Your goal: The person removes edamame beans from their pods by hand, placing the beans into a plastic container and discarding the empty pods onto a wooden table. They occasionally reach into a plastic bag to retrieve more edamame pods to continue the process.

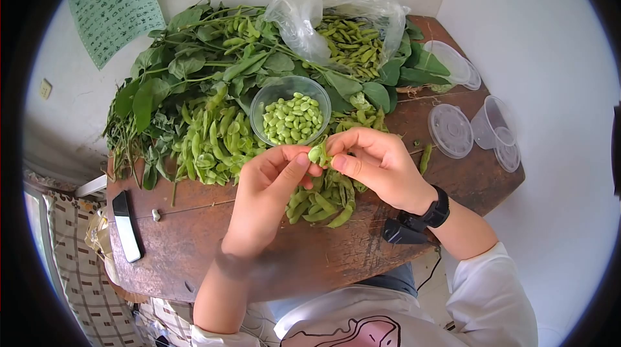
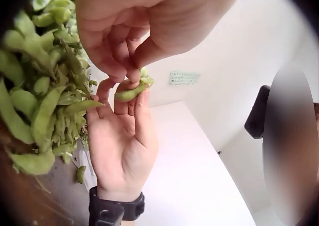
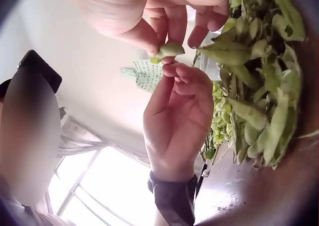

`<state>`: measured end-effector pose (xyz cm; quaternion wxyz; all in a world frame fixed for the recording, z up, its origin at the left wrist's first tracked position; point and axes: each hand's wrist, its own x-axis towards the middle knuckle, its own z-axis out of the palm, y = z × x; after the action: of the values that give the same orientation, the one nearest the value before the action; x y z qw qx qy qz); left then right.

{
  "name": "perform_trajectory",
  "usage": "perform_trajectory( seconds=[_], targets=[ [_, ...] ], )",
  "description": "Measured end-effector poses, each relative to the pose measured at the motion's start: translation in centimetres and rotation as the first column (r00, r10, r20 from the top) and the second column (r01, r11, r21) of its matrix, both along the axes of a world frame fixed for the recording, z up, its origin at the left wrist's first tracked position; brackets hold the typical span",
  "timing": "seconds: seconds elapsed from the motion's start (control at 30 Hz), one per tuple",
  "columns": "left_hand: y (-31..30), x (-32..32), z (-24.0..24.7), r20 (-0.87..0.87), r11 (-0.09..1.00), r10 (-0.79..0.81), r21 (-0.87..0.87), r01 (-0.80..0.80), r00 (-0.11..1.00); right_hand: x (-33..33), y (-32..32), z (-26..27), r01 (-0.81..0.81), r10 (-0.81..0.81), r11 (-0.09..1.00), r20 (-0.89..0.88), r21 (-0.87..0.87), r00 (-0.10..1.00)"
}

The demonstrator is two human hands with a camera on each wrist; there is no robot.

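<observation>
Over the table's front part, both hands meet at a green soybean pod (image 1: 318, 153), split so that a pale green bean shows. My right hand (image 1: 381, 169) pinches the pod between thumb and forefinger. From the other side, my left hand (image 1: 266, 190) has its thumb and fingertips closed together on the pod's end. In the right wrist view the pod (image 3: 171, 50) lies between the fingertips of both hands. Just beyond them stands a clear plastic bowl (image 1: 257, 105) of shelled green soybeans (image 1: 292, 119). Unshelled pods (image 1: 321, 201) lie in a heap under the hands.
Leafy soybean stalks (image 1: 187, 55) cover the table's back, beside a clear plastic bag (image 1: 294, 26) of pods. Emptied-looking pods (image 1: 217, 136) pile left of the bowl. Plastic lids (image 1: 451, 131) and a clear cup (image 1: 485, 123) sit right. A phone (image 1: 127, 230) lies at the left edge.
</observation>
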<state>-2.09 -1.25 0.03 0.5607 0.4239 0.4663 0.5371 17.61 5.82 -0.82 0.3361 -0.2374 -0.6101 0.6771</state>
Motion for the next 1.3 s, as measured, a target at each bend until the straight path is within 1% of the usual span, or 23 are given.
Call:
perform_trajectory(
  seconds=[0.03,0.1,0.17,0.23,0.3,0.33,0.37,0.4,0.43,0.5,0.57,0.6,0.67,0.7,0.77,0.8,0.87,0.97,1.03,1.1,1.17,1.23,1.3],
  targets=[
    [0.1,-0.2,0.0,0.074,0.999,-0.038,-0.022,0.039,0.997,0.0,0.0,0.0,0.000,0.000,1.000,0.000,0.000,1.000],
    [0.1,-0.3,0.0,0.148,0.996,-0.071,-0.041,0.078,0.986,-0.2,-0.1,-0.2,-0.037,0.019,0.982,-0.094,-0.186,0.995],
    [0.1,-0.3,-0.1,0.243,0.993,-0.102,-0.038,0.115,0.965,0.1,0.3,-0.5,-0.031,0.016,0.979,-0.078,-0.201,0.997],
    [0.0,-0.3,0.0,0.208,0.994,-0.091,-0.044,0.102,0.974,0.2,0.3,-0.3,-0.023,0.010,0.976,-0.061,-0.217,0.998],
    [-0.1,-0.1,0.1,0.172,0.995,-0.080,-0.049,0.090,0.982,-0.1,-0.2,0.5,0.067,-0.072,0.988,-0.037,-0.138,0.997],
    [-0.1,0.1,0.2,0.068,0.999,-0.028,-0.036,0.030,0.997,-0.4,-0.3,0.4,0.067,-0.073,0.988,-0.037,-0.137,0.997],
    [-0.1,0.2,0.2,-0.037,0.999,0.027,-0.017,-0.028,0.999,-0.9,-0.6,0.2,0.146,-0.145,0.988,-0.038,0.042,0.989],
    [-0.1,0.2,0.2,-0.037,0.999,0.028,-0.016,-0.028,0.999,-1.1,-0.7,0.1,0.220,-0.214,0.950,-0.052,0.220,0.975],
    [0.0,0.3,0.0,-0.098,0.999,0.052,0.009,-0.051,0.994,-1.0,-0.5,0.0,0.220,-0.213,0.950,-0.052,0.221,0.976],
    [0.1,0.3,-0.3,-0.158,0.997,0.079,0.035,-0.075,0.984,-0.9,-0.1,0.0,0.143,-0.204,0.819,0.049,0.556,0.978],
    [0.1,0.3,-0.5,-0.335,0.985,0.163,0.105,-0.136,0.928,-1.0,-0.3,0.1,0.148,-0.191,0.833,0.025,0.533,0.981],
    [0.1,0.3,-0.5,-0.335,0.985,0.164,0.105,-0.136,0.928,-0.9,-0.4,0.3,0.149,-0.196,0.829,0.030,0.539,0.980],
    [0.1,0.3,-0.5,-0.506,0.964,0.225,0.241,-0.114,0.833,-0.8,-0.4,0.3,0.150,-0.202,0.825,0.035,0.545,0.979],
    [0.1,0.4,-0.5,-0.506,0.964,0.225,0.241,-0.114,0.833,-0.8,-0.3,0.0,0.167,-0.238,0.809,0.054,0.564,0.970],
    [0.2,0.6,-0.6,-0.600,0.896,0.325,0.443,-0.035,0.731,-0.9,-0.4,-0.2,0.183,-0.274,0.791,0.071,0.584,0.959],
    [0.3,0.7,-0.6,-0.600,0.896,0.325,0.443,-0.035,0.731,-1.1,-0.4,-0.3,0.217,-0.276,0.808,0.028,0.547,0.961],
    [0.4,0.9,-0.6,-0.646,0.812,0.444,0.583,0.026,0.621,-1.2,-0.5,-0.5,0.248,-0.279,0.825,-0.016,0.508,0.960],
    [0.1,1.1,0.1,-0.663,0.807,0.458,0.589,0.036,0.592,-1.0,-0.6,-0.7,0.228,-0.244,0.899,-0.005,0.375,0.970],
    [0.0,1.0,0.2,-0.667,0.809,0.459,0.587,0.036,0.586,-0.6,-0.8,-0.1,0.144,-0.158,0.973,0.065,0.182,0.985],
    [0.0,1.0,0.2,-0.672,0.810,0.460,0.585,0.035,0.581,-0.6,-0.7,-0.3,0.136,-0.163,0.955,0.079,0.265,0.984],
    [-0.1,0.9,-0.1,-0.628,0.860,0.399,0.509,-0.036,0.668,-0.4,-0.6,-0.1,0.126,-0.167,0.930,0.093,0.346,0.982],
    [-0.2,1.2,0.3,-0.597,0.866,0.404,0.494,-0.079,0.693,-0.2,-0.4,0.3,0.018,-0.098,0.882,0.145,0.471,0.985],
    [-0.3,1.3,0.5,-0.565,0.871,0.408,0.476,-0.120,0.717,-0.3,-0.7,0.3,0.067,-0.143,0.886,0.132,0.460,0.981]
  ],
)
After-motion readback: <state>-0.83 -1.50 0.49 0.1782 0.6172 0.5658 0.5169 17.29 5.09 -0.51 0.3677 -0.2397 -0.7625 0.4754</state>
